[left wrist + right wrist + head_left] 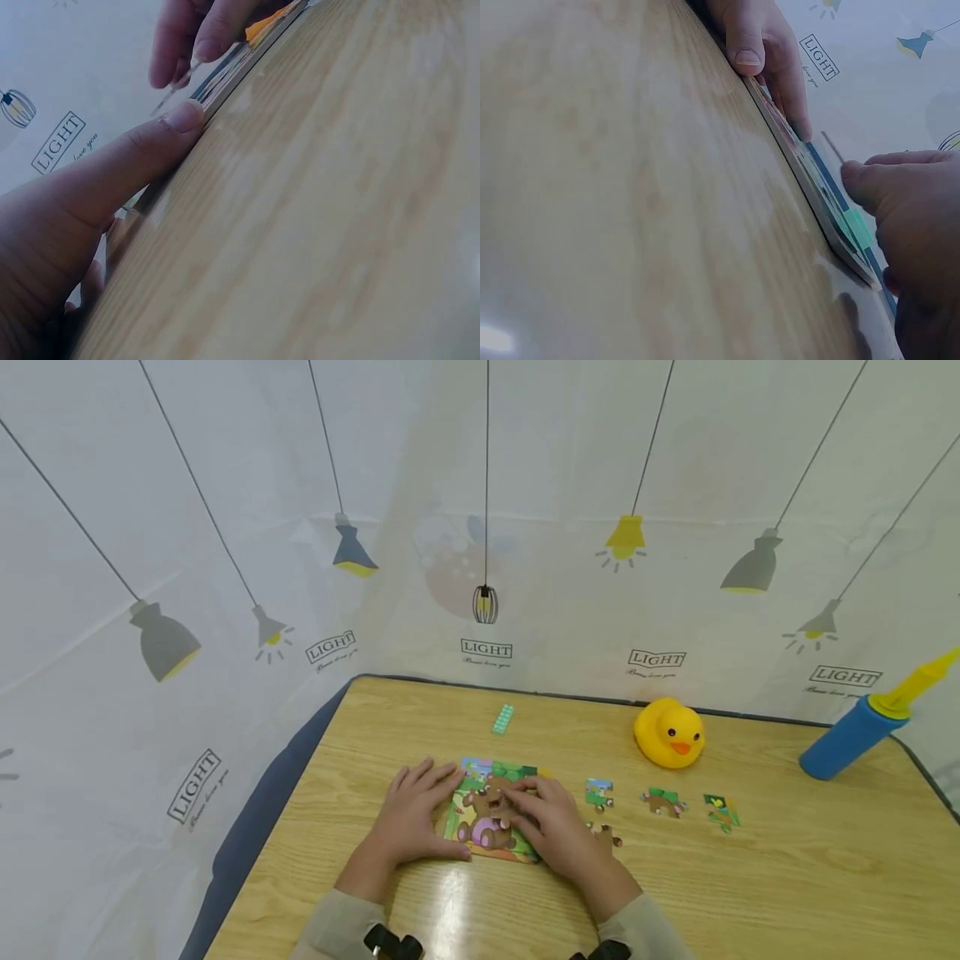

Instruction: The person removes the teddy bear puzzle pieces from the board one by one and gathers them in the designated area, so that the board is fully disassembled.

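A jigsaw board (504, 853) with a picture of a brown bear lies flat on the wooden table, between both hands. My left hand (412, 814) rests at its left side with fingers spread; the thumb lies along the near edge and the fingertips reach the far left. Over the board's right part, my right hand (558, 827) pinches a thin puzzle piece (832, 146) between thumb and fingers. This piece is tilted, seen nearly edge-on and raised off the board in the right wrist view. Its printed face is mostly hidden.
Loose puzzle pieces lie right of the board: a blue one (599, 792), a brown-green one (663, 802), a green one (722, 812) and a brown one (606, 837) partly behind the right hand. Farther back are a mint studded strip (503, 719), a yellow duck (669, 733) and a blue pump (853, 739).
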